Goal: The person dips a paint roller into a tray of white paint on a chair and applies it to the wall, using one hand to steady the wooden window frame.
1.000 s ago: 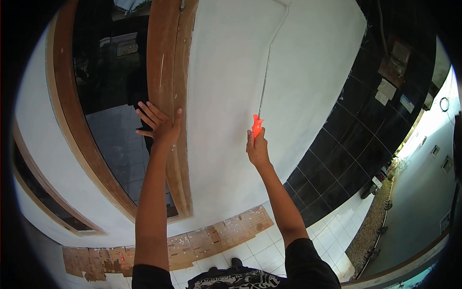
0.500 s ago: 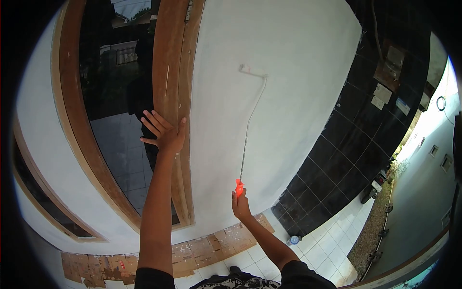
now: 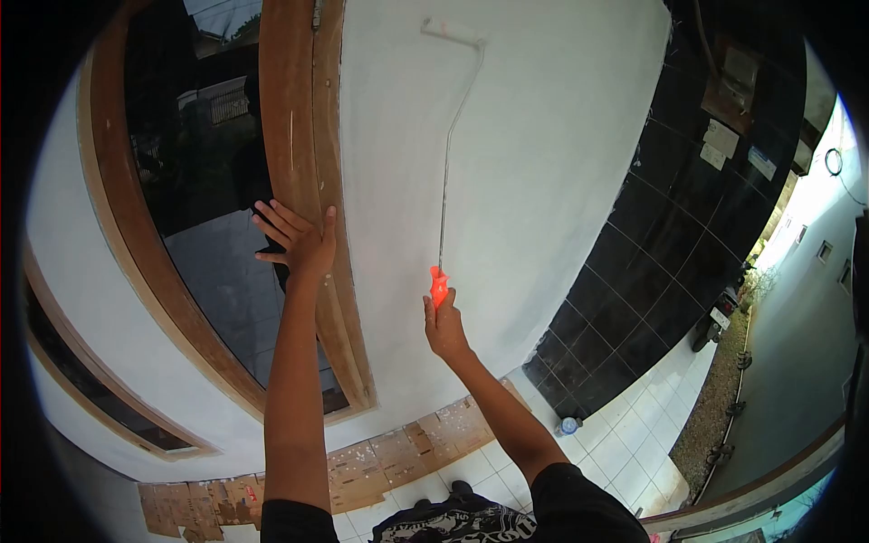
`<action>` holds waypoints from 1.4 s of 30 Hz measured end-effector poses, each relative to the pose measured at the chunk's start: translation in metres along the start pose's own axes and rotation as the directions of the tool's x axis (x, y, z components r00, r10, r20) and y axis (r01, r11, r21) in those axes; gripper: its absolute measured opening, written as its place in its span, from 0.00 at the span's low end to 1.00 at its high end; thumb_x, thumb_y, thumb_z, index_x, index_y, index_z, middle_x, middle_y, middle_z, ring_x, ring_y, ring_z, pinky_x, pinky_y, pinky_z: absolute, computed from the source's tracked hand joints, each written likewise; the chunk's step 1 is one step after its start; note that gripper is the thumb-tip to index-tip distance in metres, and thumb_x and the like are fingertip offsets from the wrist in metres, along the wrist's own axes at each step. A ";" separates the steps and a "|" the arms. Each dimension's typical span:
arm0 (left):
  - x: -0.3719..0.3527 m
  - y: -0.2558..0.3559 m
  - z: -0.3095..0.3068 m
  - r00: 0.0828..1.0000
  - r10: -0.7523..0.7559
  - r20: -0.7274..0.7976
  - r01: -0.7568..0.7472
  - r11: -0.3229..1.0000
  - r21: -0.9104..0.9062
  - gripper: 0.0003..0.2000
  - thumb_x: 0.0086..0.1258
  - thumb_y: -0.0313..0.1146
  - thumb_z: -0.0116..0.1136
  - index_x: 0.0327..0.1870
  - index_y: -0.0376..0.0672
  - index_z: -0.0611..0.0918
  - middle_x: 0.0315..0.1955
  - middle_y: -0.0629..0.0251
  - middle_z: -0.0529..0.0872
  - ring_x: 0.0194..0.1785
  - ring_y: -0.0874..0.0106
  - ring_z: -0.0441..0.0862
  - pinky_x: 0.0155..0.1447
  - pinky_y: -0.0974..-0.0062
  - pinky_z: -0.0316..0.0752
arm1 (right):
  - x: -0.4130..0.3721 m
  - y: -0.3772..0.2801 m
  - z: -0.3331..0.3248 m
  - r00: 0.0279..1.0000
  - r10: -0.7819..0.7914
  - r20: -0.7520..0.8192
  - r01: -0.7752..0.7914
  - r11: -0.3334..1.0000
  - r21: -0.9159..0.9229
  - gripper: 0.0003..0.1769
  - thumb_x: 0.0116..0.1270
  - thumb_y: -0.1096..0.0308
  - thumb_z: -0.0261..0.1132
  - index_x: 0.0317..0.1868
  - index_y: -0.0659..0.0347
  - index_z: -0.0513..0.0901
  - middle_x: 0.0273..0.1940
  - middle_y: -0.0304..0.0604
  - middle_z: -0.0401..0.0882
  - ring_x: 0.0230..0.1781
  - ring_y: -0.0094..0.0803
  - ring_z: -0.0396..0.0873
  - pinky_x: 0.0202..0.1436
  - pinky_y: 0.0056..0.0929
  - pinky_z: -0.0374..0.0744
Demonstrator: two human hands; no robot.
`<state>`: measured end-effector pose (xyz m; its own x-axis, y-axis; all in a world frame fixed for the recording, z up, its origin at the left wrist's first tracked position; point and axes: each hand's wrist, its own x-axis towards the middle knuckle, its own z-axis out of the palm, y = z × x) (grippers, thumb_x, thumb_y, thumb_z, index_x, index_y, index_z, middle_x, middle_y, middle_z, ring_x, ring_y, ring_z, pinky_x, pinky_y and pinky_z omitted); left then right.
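My left hand (image 3: pixel 306 246) rests with fingers spread against the brown wooden frame (image 3: pixel 294 136) beside the dark window glass (image 3: pixel 199 163). Wrapped round the orange handle (image 3: pixel 439 288) of a paint roller is my right hand (image 3: pixel 446 328). The roller's thin metal rod (image 3: pixel 445 190) runs up to a pale roller head (image 3: pixel 450 33), which lies against the white wall (image 3: pixel 543 118).
Black tiles (image 3: pixel 625 290) cover the wall section at the right. Paint-spotted cardboard (image 3: pixel 380 466) lies along the wall's foot on white floor tiles (image 3: pixel 615 443). A small container (image 3: pixel 568 425) stands near the black tiles, and a parked motorbike (image 3: pixel 715 321) is farther right.
The roller and my right hand have moved up the wall and slightly left. My left hand stays spread on the wooden frame. The view has shifted a little.
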<state>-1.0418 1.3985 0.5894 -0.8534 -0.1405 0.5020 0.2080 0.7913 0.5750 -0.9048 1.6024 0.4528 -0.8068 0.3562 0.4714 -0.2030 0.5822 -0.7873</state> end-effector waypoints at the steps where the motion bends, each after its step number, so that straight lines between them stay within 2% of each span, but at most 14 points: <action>1: 0.000 0.001 -0.001 1.000 -0.006 0.001 0.006 1.000 -0.004 0.57 0.70 0.73 0.35 0.72 0.28 0.23 0.72 0.47 0.09 0.74 0.52 0.03 0.64 0.20 0.18 | -0.029 0.026 0.017 0.998 0.064 0.013 -0.064 0.997 -0.034 0.17 0.78 0.64 0.53 0.49 0.70 0.57 0.25 0.64 0.78 0.26 0.63 0.80 0.25 0.50 0.74; 5: 0.001 0.001 0.002 1.000 -0.015 -0.007 0.015 1.000 0.003 0.58 0.70 0.74 0.35 0.72 0.29 0.23 0.72 0.47 0.09 0.74 0.52 0.03 0.64 0.20 0.18 | -0.141 0.089 0.069 0.983 0.181 0.039 -0.179 0.983 -0.037 0.19 0.78 0.60 0.54 0.51 0.68 0.58 0.27 0.69 0.78 0.30 0.69 0.80 0.30 0.57 0.76; 7: 0.002 0.002 0.000 1.000 -0.027 0.006 0.026 0.999 0.029 0.57 0.70 0.74 0.34 0.72 0.29 0.23 0.72 0.48 0.09 0.74 0.52 0.03 0.64 0.20 0.19 | -0.142 0.085 0.071 0.974 0.216 0.069 -0.216 0.976 -0.010 0.19 0.78 0.60 0.54 0.50 0.68 0.58 0.27 0.68 0.78 0.30 0.69 0.80 0.29 0.57 0.75; 14: 0.001 0.002 0.001 1.000 -0.025 0.008 0.024 0.999 0.021 0.57 0.70 0.73 0.34 0.72 0.28 0.22 0.72 0.48 0.08 0.74 0.51 0.03 0.65 0.20 0.19 | 0.023 -0.004 0.010 0.999 0.023 -0.037 -0.024 1.000 -0.001 0.16 0.78 0.65 0.53 0.48 0.69 0.58 0.24 0.63 0.77 0.25 0.63 0.79 0.26 0.50 0.75; 15: 0.001 0.002 0.001 1.000 -0.018 0.003 0.018 1.000 0.022 0.57 0.70 0.73 0.34 0.72 0.28 0.22 0.72 0.47 0.08 0.74 0.51 0.03 0.65 0.20 0.18 | 0.039 -0.016 0.003 0.995 -0.061 -0.074 0.062 0.998 0.007 0.15 0.79 0.65 0.52 0.47 0.69 0.58 0.21 0.55 0.74 0.18 0.46 0.75 0.23 0.40 0.71; 19: 0.002 0.002 0.001 1.000 -0.015 0.000 0.015 0.999 0.036 0.57 0.71 0.72 0.34 0.71 0.26 0.22 0.72 0.46 0.08 0.74 0.51 0.03 0.64 0.20 0.18 | 0.051 -0.037 -0.004 0.997 -0.069 -0.044 0.071 0.997 0.026 0.15 0.79 0.65 0.52 0.47 0.69 0.58 0.21 0.54 0.74 0.18 0.44 0.75 0.23 0.39 0.71; 23: 0.001 0.001 0.000 1.000 -0.015 -0.003 0.015 1.000 0.024 0.57 0.71 0.72 0.34 0.71 0.27 0.22 0.72 0.46 0.09 0.74 0.50 0.03 0.64 0.20 0.18 | -0.023 0.013 0.035 1.000 -0.009 -0.006 0.010 1.000 0.004 0.15 0.77 0.67 0.54 0.48 0.69 0.57 0.23 0.60 0.76 0.23 0.59 0.79 0.24 0.45 0.73; 24: 0.001 0.001 0.001 1.000 -0.007 -0.010 0.007 0.999 0.032 0.57 0.71 0.72 0.34 0.71 0.26 0.23 0.72 0.46 0.09 0.74 0.50 0.03 0.64 0.20 0.18 | -0.052 0.032 0.046 0.999 0.036 0.028 -0.037 0.999 0.019 0.17 0.77 0.66 0.55 0.49 0.69 0.57 0.25 0.67 0.77 0.27 0.67 0.79 0.26 0.53 0.75; 26: 0.002 0.002 0.000 1.000 -0.002 -0.023 0.003 0.999 0.036 0.56 0.71 0.72 0.34 0.72 0.26 0.23 0.72 0.46 0.09 0.74 0.50 0.03 0.64 0.20 0.18 | -0.110 0.056 0.061 0.979 0.179 0.095 -0.181 0.984 0.003 0.19 0.77 0.63 0.55 0.52 0.69 0.58 0.27 0.69 0.78 0.31 0.69 0.80 0.29 0.56 0.76; 28: -0.001 0.003 -0.002 1.000 0.006 -0.012 -0.006 1.000 0.024 0.56 0.72 0.71 0.35 0.72 0.26 0.23 0.72 0.45 0.10 0.74 0.50 0.03 0.64 0.20 0.18 | -0.149 0.085 0.076 0.970 0.220 0.103 -0.217 0.975 -0.041 0.21 0.76 0.62 0.55 0.54 0.69 0.58 0.28 0.70 0.79 0.31 0.70 0.80 0.31 0.58 0.76; 31: 0.000 0.004 -0.002 1.000 -0.007 0.008 0.007 0.999 0.038 0.56 0.72 0.71 0.35 0.72 0.26 0.23 0.72 0.45 0.10 0.74 0.49 0.03 0.64 0.20 0.18 | -0.126 0.086 0.066 0.984 0.156 0.083 -0.152 0.987 -0.051 0.21 0.77 0.63 0.55 0.54 0.69 0.57 0.25 0.66 0.79 0.28 0.66 0.80 0.28 0.53 0.75; 32: -0.001 0.003 -0.002 1.000 -0.011 0.017 0.010 0.999 0.045 0.56 0.72 0.71 0.35 0.72 0.26 0.23 0.72 0.45 0.10 0.74 0.49 0.03 0.64 0.20 0.18 | -0.101 0.069 0.054 0.981 0.177 0.082 -0.172 0.983 -0.066 0.20 0.76 0.63 0.55 0.53 0.69 0.58 0.28 0.70 0.78 0.31 0.70 0.79 0.31 0.58 0.76; 37: 0.000 0.004 -0.002 1.000 -0.019 0.011 0.018 0.999 0.044 0.56 0.71 0.71 0.34 0.72 0.26 0.23 0.72 0.45 0.10 0.74 0.50 0.03 0.65 0.21 0.17 | 0.024 0.004 -0.004 1.000 -0.003 0.014 0.004 0.998 -0.059 0.16 0.78 0.65 0.53 0.50 0.70 0.59 0.26 0.64 0.78 0.27 0.63 0.80 0.28 0.50 0.76; 42: -0.002 0.005 -0.005 1.000 -0.012 0.010 0.012 1.000 0.024 0.57 0.71 0.72 0.34 0.72 0.26 0.24 0.72 0.45 0.10 0.74 0.50 0.03 0.65 0.22 0.17 | 0.036 -0.031 -0.014 0.998 -0.029 0.056 0.031 0.998 -0.046 0.16 0.79 0.64 0.53 0.48 0.68 0.58 0.25 0.65 0.77 0.26 0.63 0.80 0.26 0.49 0.76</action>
<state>-1.0363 1.3999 0.5945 -0.8606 -0.1438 0.4886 0.1866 0.8035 0.5653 -0.9197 1.6071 0.5001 -0.8302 0.2980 0.4711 -0.2028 0.6258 -0.7532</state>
